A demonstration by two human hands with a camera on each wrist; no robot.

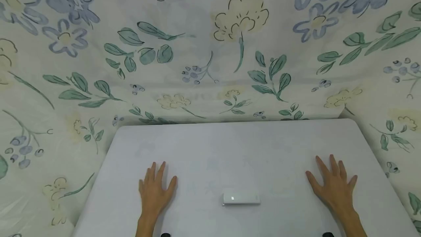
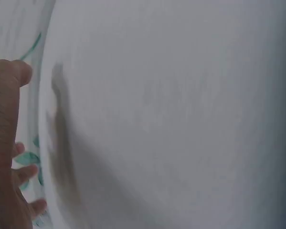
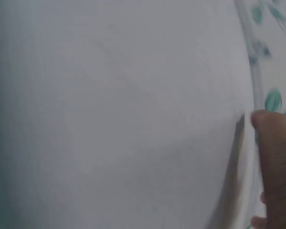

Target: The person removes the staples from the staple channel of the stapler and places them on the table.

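Observation:
A small white oblong case (image 1: 241,198) with a glossy front edge lies on the white tabletop (image 1: 236,156), between the two hands. To its left, my left hand (image 1: 154,192) is over the board-like top with fingers spread and nothing in them. My right hand (image 1: 333,187) mirrors it on the other side, fingers fanned out and holding nothing. Each hand is well apart from the case. In the left wrist view, the thumb (image 2: 4,109) and some fingertips show along the left edge. The right wrist view catches the right thumb (image 3: 276,162) beside its shadow on the white surface.
Floral cloth (image 1: 197,65) hangs behind the tabletop and runs along both sides. The top has rounded back corners. Two small dark objects (image 1: 165,235) poke in at the bottom edge, one near each wrist.

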